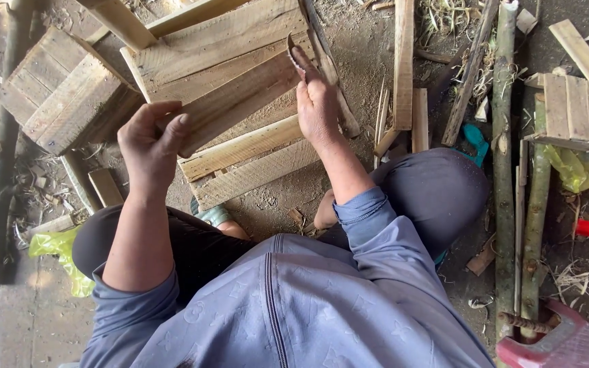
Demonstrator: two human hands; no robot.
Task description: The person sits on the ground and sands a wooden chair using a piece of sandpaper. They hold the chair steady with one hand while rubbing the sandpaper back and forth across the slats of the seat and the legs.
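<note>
We are holding a rough, weathered brown wooden plank (236,99) slantwise above a flat panel of pale nailed wooden slats (240,160) lying on the dirt in front of our knees. Our left hand (150,146) is curling round the plank's near-left end, fingers folded over its edge and thumb pressing from below. Our right hand (316,102) is gripping the far-right end, palm against the wood, fingers stretching along the jagged tip. Both hands are closing firmly on this one board, which is resting partly on the panel.

To the far left a small slatted wooden crate (63,92) is sitting tilted on the ground. To the right, loose thin wooden strips (403,61) and long greenish-brown poles (504,136) are lying lengthwise, with a small slatted wooden lid (574,109) beyond them. A red plastic stool (553,344) is showing at the near right corner, and a yellow plastic bag (59,252) near left.

We are judging the splintered end under our right fingers as the main risk: sliding along it could drive splinters in, and any nails left in the board could catch skin.

We cannot tell whether nails are sticking out, since the underside is hidden. Our feet are mostly covered by our knees, and the stool is being cut off by the frame edge.
</note>
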